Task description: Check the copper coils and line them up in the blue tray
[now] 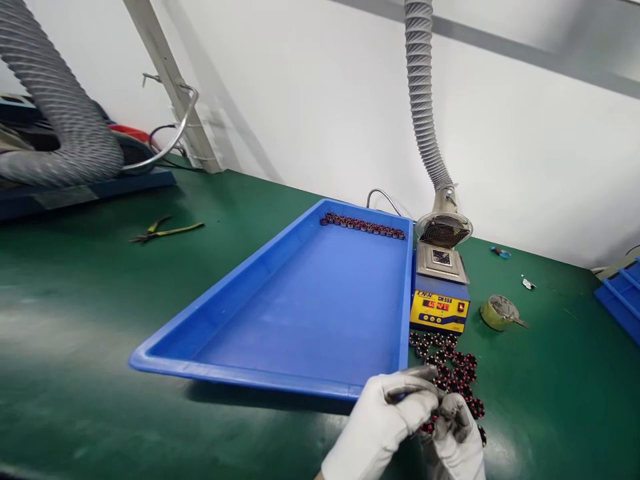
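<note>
My left hand (395, 410), in a white glove with darkened fingertips, is closed in a pinch at the near right corner of the blue tray (240, 383). Close beside it, my right hand (456, 427), gloved the same way, has its fingers curled together. The fingertips of both hands nearly meet, and whatever they pinch is hidden. Under and behind them lie several small round wound coils (459, 360), black with red wire, loose on the green bench. More such coils stand in rows (363, 225) along the tray's far end.
Right of the tray stands a blue and yellow solder pot (440, 310) with a lit display, under a ribbed exhaust hose (423, 100). Farther right sits a small round pot with a handle (500, 312). Pliers (167, 230) lie left of the tray. A blue crate (623, 300) borders the right.
</note>
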Available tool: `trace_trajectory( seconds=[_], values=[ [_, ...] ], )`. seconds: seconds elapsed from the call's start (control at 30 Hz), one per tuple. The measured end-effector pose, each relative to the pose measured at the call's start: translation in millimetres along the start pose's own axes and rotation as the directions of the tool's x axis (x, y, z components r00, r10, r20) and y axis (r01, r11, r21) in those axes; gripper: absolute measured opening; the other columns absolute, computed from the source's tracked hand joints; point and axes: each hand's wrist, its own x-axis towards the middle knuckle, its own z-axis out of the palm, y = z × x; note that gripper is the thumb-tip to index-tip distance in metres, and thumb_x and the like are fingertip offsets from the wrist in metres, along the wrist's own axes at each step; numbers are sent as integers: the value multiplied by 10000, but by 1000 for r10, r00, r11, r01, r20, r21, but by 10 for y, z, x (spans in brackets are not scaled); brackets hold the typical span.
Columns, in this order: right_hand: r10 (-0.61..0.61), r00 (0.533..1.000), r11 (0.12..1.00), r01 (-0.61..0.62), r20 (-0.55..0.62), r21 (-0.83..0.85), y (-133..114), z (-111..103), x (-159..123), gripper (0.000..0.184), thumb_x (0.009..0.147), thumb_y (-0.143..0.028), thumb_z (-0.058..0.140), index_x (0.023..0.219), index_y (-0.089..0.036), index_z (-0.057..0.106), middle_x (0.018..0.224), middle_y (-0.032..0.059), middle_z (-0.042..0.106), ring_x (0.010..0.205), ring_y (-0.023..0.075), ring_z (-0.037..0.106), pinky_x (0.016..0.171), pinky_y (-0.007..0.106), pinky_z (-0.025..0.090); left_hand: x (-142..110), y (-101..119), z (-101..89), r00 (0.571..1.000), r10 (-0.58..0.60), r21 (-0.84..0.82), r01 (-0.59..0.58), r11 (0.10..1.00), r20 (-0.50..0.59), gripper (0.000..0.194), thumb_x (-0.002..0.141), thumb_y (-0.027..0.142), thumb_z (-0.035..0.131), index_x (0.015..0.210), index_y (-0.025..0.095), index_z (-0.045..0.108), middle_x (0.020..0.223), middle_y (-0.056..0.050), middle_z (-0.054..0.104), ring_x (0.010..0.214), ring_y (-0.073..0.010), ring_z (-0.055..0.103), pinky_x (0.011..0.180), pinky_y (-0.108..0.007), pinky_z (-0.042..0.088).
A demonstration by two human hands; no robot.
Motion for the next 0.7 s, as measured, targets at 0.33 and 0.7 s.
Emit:
trace_trajectory(
  seconds=[0.33,0.7],
  values=[
    [204,969,938,-235,142,254,-242,70,60,365,538,-400,805,644,-225,502,684,-34,635,513,115,554,511,237,451,75,-80,-232,955,155,-211,-211,954,-254,266,562,329,747,762,158,709,877,-84,685,895,-226,607,781,-225,471],
    [220,965,955,-244,144,170,-405,135,147,336,545,-403,800,668,-224,544,718,13,652,592,166,600,534,280,487,108,-79,-148,952,219,-26,-229,973,-212,44,591,232,674,597,192,691,845,-67,685,842,-238,617,748,-253,494]
  ],
)
